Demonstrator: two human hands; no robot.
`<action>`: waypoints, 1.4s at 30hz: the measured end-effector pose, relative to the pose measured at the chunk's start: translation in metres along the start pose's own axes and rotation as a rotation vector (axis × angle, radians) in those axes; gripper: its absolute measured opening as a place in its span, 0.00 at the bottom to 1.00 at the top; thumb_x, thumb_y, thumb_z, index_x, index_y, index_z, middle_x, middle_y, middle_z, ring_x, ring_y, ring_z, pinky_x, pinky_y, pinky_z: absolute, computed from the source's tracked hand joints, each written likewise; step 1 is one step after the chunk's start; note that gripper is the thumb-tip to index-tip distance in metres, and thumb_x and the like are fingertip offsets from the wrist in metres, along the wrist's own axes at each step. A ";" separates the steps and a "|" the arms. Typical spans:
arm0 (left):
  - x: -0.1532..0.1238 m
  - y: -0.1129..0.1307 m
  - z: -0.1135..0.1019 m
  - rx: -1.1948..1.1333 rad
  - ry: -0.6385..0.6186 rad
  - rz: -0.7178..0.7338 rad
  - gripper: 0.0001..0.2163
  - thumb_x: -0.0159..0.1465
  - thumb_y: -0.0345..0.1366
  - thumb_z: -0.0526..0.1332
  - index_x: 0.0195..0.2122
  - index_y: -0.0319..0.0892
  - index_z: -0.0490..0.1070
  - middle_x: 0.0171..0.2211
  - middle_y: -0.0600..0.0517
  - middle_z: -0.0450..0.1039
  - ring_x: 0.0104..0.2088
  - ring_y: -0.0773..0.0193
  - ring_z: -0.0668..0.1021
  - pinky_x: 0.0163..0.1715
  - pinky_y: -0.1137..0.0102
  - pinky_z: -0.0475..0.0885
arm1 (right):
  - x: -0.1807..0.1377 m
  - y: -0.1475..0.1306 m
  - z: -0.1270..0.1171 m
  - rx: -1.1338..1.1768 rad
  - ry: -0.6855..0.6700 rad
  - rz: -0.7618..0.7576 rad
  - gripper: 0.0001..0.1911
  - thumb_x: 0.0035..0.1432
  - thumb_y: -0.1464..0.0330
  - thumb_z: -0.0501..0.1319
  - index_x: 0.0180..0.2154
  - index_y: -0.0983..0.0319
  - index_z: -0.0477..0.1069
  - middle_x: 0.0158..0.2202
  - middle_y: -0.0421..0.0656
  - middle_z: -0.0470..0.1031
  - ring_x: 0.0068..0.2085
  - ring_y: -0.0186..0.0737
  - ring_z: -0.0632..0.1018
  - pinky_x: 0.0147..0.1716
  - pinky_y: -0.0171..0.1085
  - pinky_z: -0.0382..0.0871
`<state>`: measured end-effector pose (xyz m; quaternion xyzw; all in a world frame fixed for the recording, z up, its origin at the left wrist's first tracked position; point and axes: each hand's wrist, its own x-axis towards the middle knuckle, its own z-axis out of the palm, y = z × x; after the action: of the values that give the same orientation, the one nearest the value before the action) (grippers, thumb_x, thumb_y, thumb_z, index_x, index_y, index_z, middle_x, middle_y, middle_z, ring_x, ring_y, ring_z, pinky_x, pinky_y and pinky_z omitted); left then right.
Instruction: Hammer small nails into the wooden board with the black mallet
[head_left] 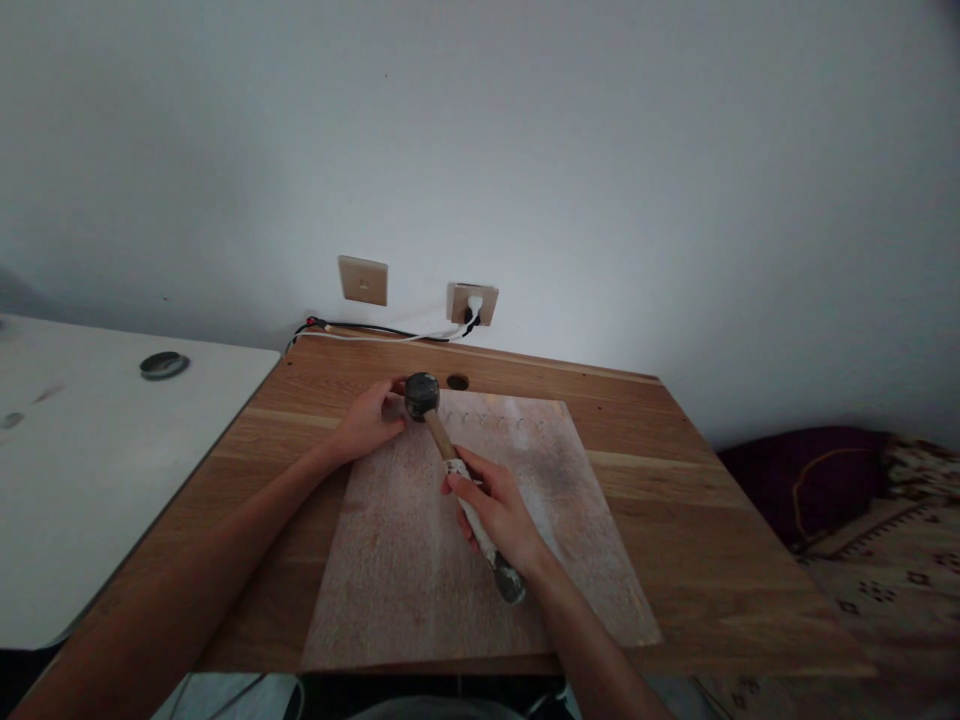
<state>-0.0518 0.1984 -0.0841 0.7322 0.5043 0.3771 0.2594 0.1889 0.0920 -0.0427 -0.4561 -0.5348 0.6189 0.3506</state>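
My right hand (491,505) is wrapped round the white-coated wooden handle of a mallet (442,440). Its black, rounded head lies over the far left corner of a worn wooden board (420,570). Close beside that head, my left hand (373,425) rests at the board's corner with thumb and forefinger curled toward each other. The mallet head covers their tips, so whatever is between them is hidden. Along the board's far edge, several small thin nails (501,421) stand in a row to the right of the mallet head.
The board lies on a brown wooden table (645,520) with a round cable hole (457,382). Cables (375,332) run along its back edge to a wall socket (484,300). At left, a white table (112,470) carries a dark round lid (164,365). A purple cushion (802,480) lies at right.
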 end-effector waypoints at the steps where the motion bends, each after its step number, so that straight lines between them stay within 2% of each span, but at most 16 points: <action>1: 0.000 -0.002 -0.003 -0.036 0.011 -0.003 0.27 0.54 0.36 0.60 0.57 0.41 0.68 0.54 0.43 0.77 0.54 0.51 0.79 0.53 0.57 0.75 | 0.001 0.001 0.000 0.000 -0.004 0.000 0.22 0.61 0.56 0.61 0.53 0.59 0.74 0.35 0.37 0.74 0.16 0.24 0.68 0.09 0.27 0.63; 5: 0.003 -0.003 -0.020 -0.071 0.140 -0.080 0.22 0.56 0.37 0.58 0.52 0.40 0.70 0.52 0.42 0.77 0.53 0.52 0.79 0.52 0.57 0.76 | -0.003 0.001 -0.007 0.017 0.002 0.035 0.27 0.59 0.55 0.63 0.57 0.59 0.70 0.35 0.37 0.73 0.16 0.25 0.67 0.09 0.28 0.62; 8: 0.005 0.013 -0.033 -0.039 0.243 -0.120 0.18 0.58 0.39 0.58 0.49 0.42 0.71 0.50 0.44 0.78 0.51 0.53 0.80 0.51 0.57 0.76 | -0.019 0.003 -0.018 0.091 0.046 0.024 0.40 0.59 0.55 0.65 0.69 0.52 0.54 0.31 0.33 0.71 0.17 0.28 0.67 0.12 0.28 0.62; 10: 0.008 0.033 -0.043 -0.020 0.267 -0.090 0.17 0.60 0.41 0.58 0.50 0.42 0.71 0.49 0.45 0.79 0.49 0.55 0.80 0.51 0.58 0.77 | -0.037 0.009 -0.025 0.100 0.091 0.000 0.42 0.62 0.55 0.64 0.71 0.50 0.47 0.27 0.31 0.68 0.20 0.31 0.68 0.17 0.29 0.64; 12: 0.011 0.058 -0.054 0.009 0.256 -0.040 0.18 0.62 0.43 0.58 0.52 0.43 0.70 0.49 0.46 0.79 0.46 0.56 0.81 0.51 0.59 0.77 | -0.056 0.017 -0.033 0.020 0.142 -0.013 0.33 0.65 0.54 0.61 0.66 0.54 0.57 0.25 0.32 0.66 0.23 0.34 0.69 0.23 0.32 0.67; 14: 0.015 0.084 -0.064 0.072 0.201 0.021 0.19 0.64 0.46 0.59 0.53 0.44 0.70 0.49 0.47 0.79 0.46 0.55 0.81 0.52 0.58 0.76 | -0.071 0.025 -0.040 -0.125 0.239 -0.053 0.23 0.64 0.53 0.61 0.56 0.57 0.68 0.26 0.34 0.65 0.26 0.36 0.69 0.27 0.35 0.67; 16: 0.016 0.108 -0.067 0.150 0.160 0.066 0.19 0.65 0.48 0.59 0.53 0.45 0.71 0.49 0.47 0.79 0.48 0.54 0.80 0.55 0.57 0.75 | -0.080 0.031 -0.046 -0.248 0.364 -0.074 0.19 0.63 0.52 0.60 0.49 0.57 0.69 0.26 0.34 0.64 0.29 0.38 0.70 0.30 0.36 0.67; 18: 0.010 0.125 -0.061 0.242 0.199 0.068 0.18 0.67 0.48 0.57 0.53 0.45 0.71 0.51 0.46 0.79 0.51 0.52 0.79 0.57 0.56 0.73 | -0.082 0.033 -0.048 -0.328 0.441 -0.066 0.18 0.65 0.51 0.58 0.46 0.56 0.68 0.26 0.35 0.62 0.29 0.40 0.70 0.30 0.37 0.66; 21: -0.021 0.130 -0.037 0.427 0.265 0.010 0.19 0.69 0.47 0.52 0.54 0.43 0.71 0.53 0.42 0.77 0.54 0.47 0.78 0.57 0.52 0.72 | -0.076 0.027 -0.047 -0.473 0.349 -0.038 0.19 0.67 0.49 0.56 0.44 0.57 0.66 0.23 0.34 0.63 0.26 0.42 0.71 0.27 0.37 0.62; 24: -0.074 0.109 -0.015 0.619 0.025 -0.048 0.21 0.69 0.47 0.52 0.58 0.44 0.71 0.58 0.39 0.74 0.55 0.42 0.78 0.55 0.47 0.73 | -0.069 0.017 -0.042 -0.699 0.222 -0.028 0.21 0.70 0.50 0.53 0.46 0.60 0.68 0.23 0.39 0.71 0.27 0.46 0.77 0.27 0.39 0.62; 27: -0.129 0.080 -0.010 0.804 -0.074 -0.133 0.20 0.66 0.43 0.55 0.57 0.46 0.73 0.61 0.37 0.71 0.55 0.37 0.78 0.52 0.42 0.74 | -0.072 0.012 -0.037 -0.978 0.220 -0.031 0.25 0.73 0.52 0.52 0.56 0.65 0.69 0.32 0.50 0.80 0.36 0.56 0.83 0.33 0.44 0.69; 30: -0.166 0.060 -0.012 0.776 -0.193 -0.037 0.21 0.63 0.39 0.59 0.58 0.51 0.73 0.65 0.42 0.69 0.62 0.41 0.74 0.57 0.48 0.73 | -0.090 0.019 -0.039 -1.143 0.260 -0.171 0.23 0.74 0.58 0.53 0.61 0.63 0.67 0.44 0.55 0.82 0.45 0.58 0.83 0.41 0.48 0.74; 31: -0.174 0.057 -0.010 0.761 -0.175 -0.006 0.21 0.63 0.40 0.60 0.58 0.53 0.73 0.66 0.43 0.68 0.61 0.43 0.76 0.57 0.49 0.74 | -0.099 0.024 -0.042 -1.177 0.279 -0.257 0.20 0.74 0.60 0.53 0.61 0.62 0.68 0.48 0.54 0.81 0.48 0.57 0.82 0.45 0.49 0.74; 33: -0.181 0.057 -0.005 0.754 -0.133 0.055 0.22 0.66 0.45 0.59 0.61 0.53 0.70 0.68 0.44 0.65 0.59 0.44 0.77 0.58 0.50 0.73 | -0.117 0.037 -0.050 -1.246 0.318 -0.413 0.18 0.73 0.63 0.53 0.60 0.61 0.68 0.52 0.53 0.79 0.54 0.57 0.79 0.51 0.52 0.74; 36: -0.178 0.066 0.010 0.765 -0.077 0.129 0.23 0.68 0.49 0.58 0.63 0.51 0.68 0.68 0.43 0.64 0.59 0.45 0.77 0.58 0.50 0.74 | -0.140 0.056 -0.071 -1.348 0.413 -0.512 0.20 0.74 0.61 0.54 0.61 0.62 0.65 0.55 0.52 0.79 0.58 0.58 0.77 0.54 0.55 0.73; 42: -0.144 0.113 0.061 0.699 -0.176 0.270 0.23 0.70 0.52 0.57 0.60 0.46 0.72 0.65 0.40 0.68 0.59 0.46 0.76 0.58 0.52 0.73 | -0.165 0.080 -0.138 -1.396 0.594 -0.428 0.20 0.74 0.57 0.52 0.59 0.60 0.67 0.54 0.52 0.80 0.58 0.55 0.78 0.54 0.52 0.74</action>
<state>0.0294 0.0233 -0.0759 0.8658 0.4775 0.1488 -0.0155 0.3784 -0.0278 -0.0917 -0.6041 -0.7599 -0.0890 0.2229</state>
